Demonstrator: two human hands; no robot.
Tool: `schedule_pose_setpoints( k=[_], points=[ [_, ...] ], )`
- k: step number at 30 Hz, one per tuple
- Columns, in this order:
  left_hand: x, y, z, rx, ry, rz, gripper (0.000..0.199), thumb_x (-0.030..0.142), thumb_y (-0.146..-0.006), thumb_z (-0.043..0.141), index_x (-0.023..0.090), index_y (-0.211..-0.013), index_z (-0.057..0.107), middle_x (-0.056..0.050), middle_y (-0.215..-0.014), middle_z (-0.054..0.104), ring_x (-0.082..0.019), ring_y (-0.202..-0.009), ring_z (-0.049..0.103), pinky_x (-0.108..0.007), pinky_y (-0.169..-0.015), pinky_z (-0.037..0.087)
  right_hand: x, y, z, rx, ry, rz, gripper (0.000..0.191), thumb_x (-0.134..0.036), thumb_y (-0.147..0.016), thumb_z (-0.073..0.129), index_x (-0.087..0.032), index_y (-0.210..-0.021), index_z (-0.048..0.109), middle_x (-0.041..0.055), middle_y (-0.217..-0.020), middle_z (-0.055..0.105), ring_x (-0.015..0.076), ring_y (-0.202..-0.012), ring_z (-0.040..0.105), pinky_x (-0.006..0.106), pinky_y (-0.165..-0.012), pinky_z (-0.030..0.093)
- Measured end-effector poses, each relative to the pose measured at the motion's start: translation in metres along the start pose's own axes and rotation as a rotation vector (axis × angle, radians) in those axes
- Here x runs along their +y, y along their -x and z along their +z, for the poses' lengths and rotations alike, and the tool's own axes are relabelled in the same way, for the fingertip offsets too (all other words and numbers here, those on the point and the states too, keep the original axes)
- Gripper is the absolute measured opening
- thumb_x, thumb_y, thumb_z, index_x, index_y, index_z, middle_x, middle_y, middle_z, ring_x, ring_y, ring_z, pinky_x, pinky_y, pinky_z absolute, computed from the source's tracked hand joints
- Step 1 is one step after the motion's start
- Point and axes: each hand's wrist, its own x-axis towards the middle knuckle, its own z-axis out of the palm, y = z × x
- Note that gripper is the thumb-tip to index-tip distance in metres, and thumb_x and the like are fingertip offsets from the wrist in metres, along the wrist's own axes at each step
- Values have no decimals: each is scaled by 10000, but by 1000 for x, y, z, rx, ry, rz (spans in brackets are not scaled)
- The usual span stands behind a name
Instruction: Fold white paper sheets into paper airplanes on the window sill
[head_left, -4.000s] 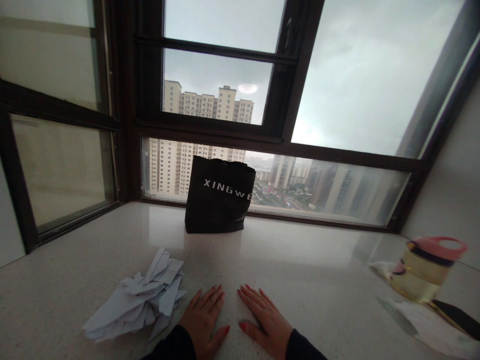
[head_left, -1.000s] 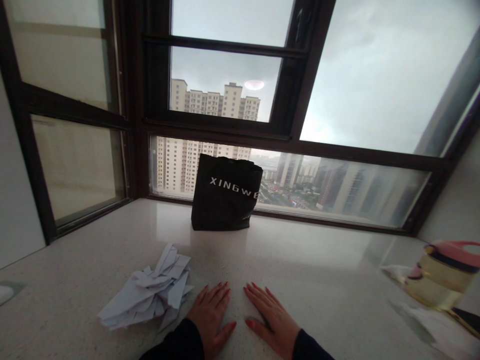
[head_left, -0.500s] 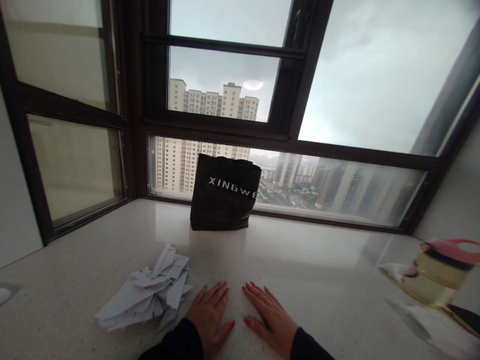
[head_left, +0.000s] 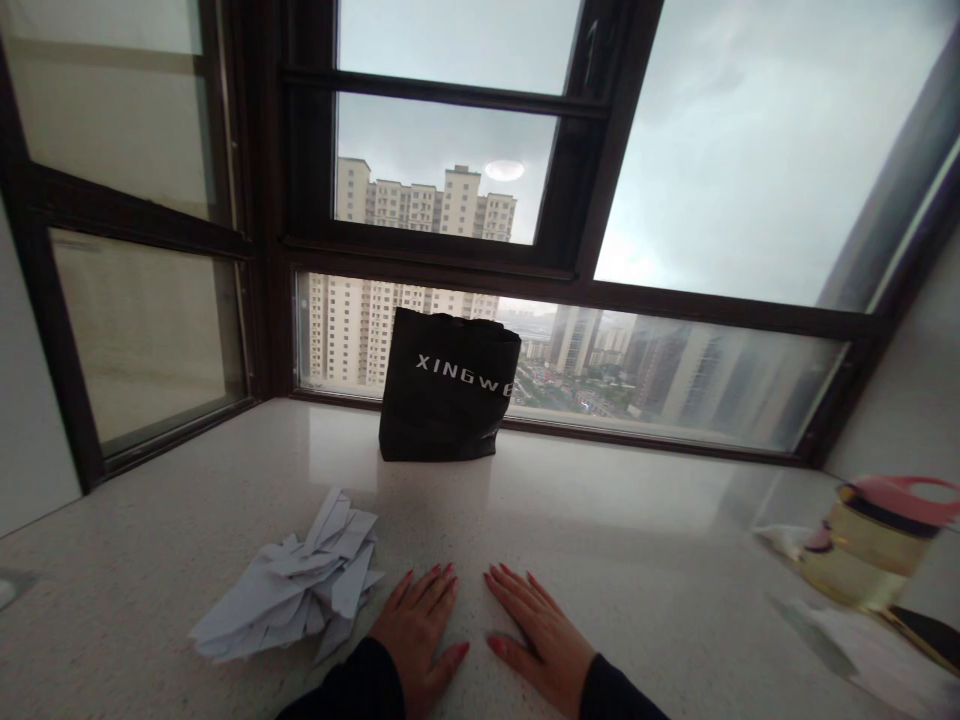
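My left hand (head_left: pixel 420 635) lies palm down on the white speckled sill (head_left: pixel 637 540), thumb spread and nothing held. To its right, my right hand (head_left: pixel 540 640) rests flat in the same way, with a gap between the two. A loose pile of folded white paper (head_left: pixel 300 585) sits just left of my left hand. Beyond both hands, close to the window, a black bag (head_left: pixel 450 400) with white lettering stands upright.
At the right stands a yellowish bottle (head_left: pixel 862 550) with a pink lid. White tissue-like pieces (head_left: pixel 877 640) and a dark flat object (head_left: pixel 930 635) lie near it. Dark window frames (head_left: pixel 675 300) border the sill at the back and left.
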Motion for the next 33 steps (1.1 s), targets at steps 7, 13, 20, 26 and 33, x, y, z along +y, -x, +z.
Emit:
schedule_pose_setpoints(
  k=[7,13,20,26,33],
  points=[
    [1,1,-1,19,10,0,557,523,-787,200,185,-1200,359,-41,-1300,301,-208,-1172,249,-410,-956,188,-2,0,-1,-18,3,18,560,-492,-788,336,-193,-1255,264,57,-1292,305,211,-1188,229,424,-970,171],
    [2,0,-3,1,22,-18,553,527,-783,210,193,-1195,364,-36,-1299,302,-204,-1171,255,-410,-954,194,-2,0,-2,-23,12,13,558,-484,-792,333,-187,-1258,257,57,-1296,295,208,-1189,226,426,-971,171],
    [2,0,-4,-9,19,-15,536,508,-784,238,190,-1199,358,-30,-1299,300,-201,-1174,251,-406,-953,206,-1,0,-1,-18,24,8,555,-485,-792,332,-193,-1258,257,53,-1294,298,209,-1189,226,420,-972,173],
    [3,0,-8,-27,9,-23,542,518,-780,246,192,-1199,357,-24,-1300,291,-191,-1176,253,-410,-956,208,-3,-2,-3,-37,30,18,565,-492,-793,323,-175,-1257,260,63,-1293,296,209,-1189,227,430,-968,177],
    [4,1,-10,-37,7,-21,551,518,-783,241,181,-1207,343,-23,-1298,290,-187,-1175,256,-410,-957,213,-3,-1,-4,-39,28,12,565,-490,-795,320,-171,-1256,260,63,-1294,291,208,-1191,221,431,-970,173]
  ],
)
